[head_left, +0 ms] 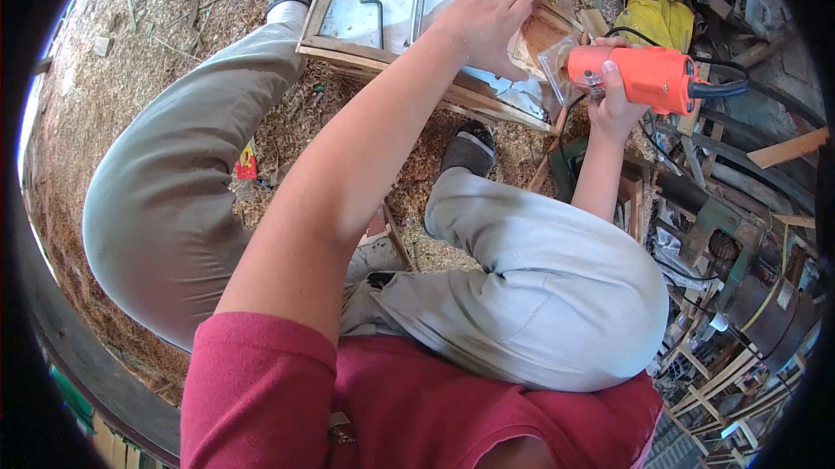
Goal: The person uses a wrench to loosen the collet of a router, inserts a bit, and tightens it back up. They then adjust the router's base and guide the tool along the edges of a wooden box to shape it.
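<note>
My right hand [616,90] is wrapped round an orange power tool [648,77] with a clear plastic base at its left end and a black cable at its right. With fingers spread, my left hand [491,23] lies over the far right part of a wood-framed box [348,53], beside a brown wooden piece [546,34]. A wrench [419,8] and a black hex key [379,23] rest on the box's pale top, left of my left hand. The tool's base is near the box's right end; whether they touch, I cannot tell.
Wood shavings [156,43] cover the ground. A yellow cloth [657,21] lies beyond the tool. Scrap wood, cables and metal parts crowd the right side. My knees flank a low wooden seat [378,253], and a red and yellow packet [247,163] lies on the shavings.
</note>
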Tool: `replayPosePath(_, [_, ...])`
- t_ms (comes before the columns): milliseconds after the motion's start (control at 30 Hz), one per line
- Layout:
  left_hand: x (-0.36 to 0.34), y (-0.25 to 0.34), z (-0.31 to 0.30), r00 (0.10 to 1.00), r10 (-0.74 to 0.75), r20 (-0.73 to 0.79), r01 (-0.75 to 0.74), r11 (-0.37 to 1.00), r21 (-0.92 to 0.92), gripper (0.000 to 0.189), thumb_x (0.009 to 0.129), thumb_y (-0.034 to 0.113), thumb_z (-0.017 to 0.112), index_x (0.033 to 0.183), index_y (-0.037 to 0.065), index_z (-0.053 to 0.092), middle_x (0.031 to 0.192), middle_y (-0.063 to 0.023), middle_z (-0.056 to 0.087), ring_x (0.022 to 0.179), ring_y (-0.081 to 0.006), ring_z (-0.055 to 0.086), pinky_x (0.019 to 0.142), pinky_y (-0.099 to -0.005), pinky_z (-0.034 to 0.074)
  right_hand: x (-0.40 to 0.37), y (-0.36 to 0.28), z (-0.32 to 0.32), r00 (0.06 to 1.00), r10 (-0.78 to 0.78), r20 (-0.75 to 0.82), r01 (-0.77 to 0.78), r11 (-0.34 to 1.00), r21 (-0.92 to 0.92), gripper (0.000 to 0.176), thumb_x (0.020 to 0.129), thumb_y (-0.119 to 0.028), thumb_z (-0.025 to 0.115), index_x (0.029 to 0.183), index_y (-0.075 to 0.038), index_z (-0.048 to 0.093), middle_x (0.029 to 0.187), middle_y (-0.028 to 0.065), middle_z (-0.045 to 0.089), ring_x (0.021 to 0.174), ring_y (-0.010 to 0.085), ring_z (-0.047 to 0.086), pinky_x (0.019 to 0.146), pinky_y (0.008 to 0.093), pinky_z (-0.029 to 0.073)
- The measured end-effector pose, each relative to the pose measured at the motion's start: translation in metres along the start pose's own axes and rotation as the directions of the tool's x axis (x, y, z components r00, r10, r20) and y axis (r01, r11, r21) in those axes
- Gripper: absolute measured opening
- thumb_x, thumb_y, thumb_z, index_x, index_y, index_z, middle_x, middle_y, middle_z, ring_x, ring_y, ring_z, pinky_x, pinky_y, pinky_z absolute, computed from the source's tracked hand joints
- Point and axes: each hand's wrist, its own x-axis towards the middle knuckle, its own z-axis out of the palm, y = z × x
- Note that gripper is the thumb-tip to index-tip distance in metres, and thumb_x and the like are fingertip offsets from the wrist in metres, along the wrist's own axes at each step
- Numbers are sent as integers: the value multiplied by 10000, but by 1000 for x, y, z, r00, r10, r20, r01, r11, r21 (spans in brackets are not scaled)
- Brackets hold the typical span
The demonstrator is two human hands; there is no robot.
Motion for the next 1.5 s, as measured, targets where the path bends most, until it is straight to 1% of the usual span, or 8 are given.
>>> replayPosePath(67, [0,-1,0,1000,7,-10,-7,1000,-10,1056,722,726,718,1466,28,446,1583,-103,438,1531,-223,310,1282,-519,133,2,0,2,1000,-28,5,28,999,-40,505,795,-21,693,1247,-38,467,1105,202,652,1052,344,668,984,520,529])
replayPosePath(367, [-1,0,1,1000,7,-10,-7,1000,-6,1073,725,744,705,1478,31,431,1576,-111,437,1529,-244,314,1283,-522,126,15,5,5,998,-41,53,44,997,-63,499,797,-12,690,1257,-13,497,1110,185,646,1050,342,677,941,505,566])
replayPosePath(667, [-1,0,2,1000,13,-27,-13,1000,-1,1069,719,733,712,1475,27,443,1574,-123,443,1528,-251,319,1281,-524,132,17,6,9,996,-38,76,41,999,-29,513,803,-3,686,1277,-11,491,1138,177,635,1067,340,678,958,504,560])
replayPosePath(767, [-1,0,4,999,11,-30,-11,1000,-3,1059,720,723,713,1470,24,451,1571,-124,450,1524,-252,328,1279,-524,138,18,7,7,995,-42,89,49,996,-76,527,798,-12,694,1281,-12,483,1143,180,631,1066,342,677,963,503,555])
replayPosePath(867, [-2,1,5,997,24,-75,-25,1000,-10,1047,716,712,711,1461,22,458,1562,-128,461,1517,-254,341,1275,-528,144,17,5,9,996,-44,82,49,997,-65,529,798,-19,695,1281,-9,480,1145,186,628,1070,343,674,965,502,551])
replayPosePath(967, [-2,2,3,996,28,-83,-32,999,-37,1039,709,707,710,1448,18,468,1550,-129,473,1510,-256,353,1272,-536,148,17,6,7,993,-42,108,44,999,-17,511,831,-9,699,1291,12,476,1170,155,645,1085,303,675,991,464,526])
replayPosePath(1167, [-2,2,1,997,27,-76,-30,999,-45,1037,709,710,704,1438,9,474,1536,-123,487,1507,-261,355,1270,-540,150,15,3,1,991,-21,133,31,997,-69,508,837,-2,699,1294,9,479,1158,153,645,1086,301,678,999,468,528])
replayPosePath(1500, [-2,4,-3,999,15,-42,-17,999,-51,1052,739,763,681,1436,2,473,1552,-125,462,1512,-260,340,1272,-547,142,14,5,1,995,-3,102,4,1000,-10,555,821,14,708,1313,-6,452,1155,148,634,1073,305,678,988,479,538])
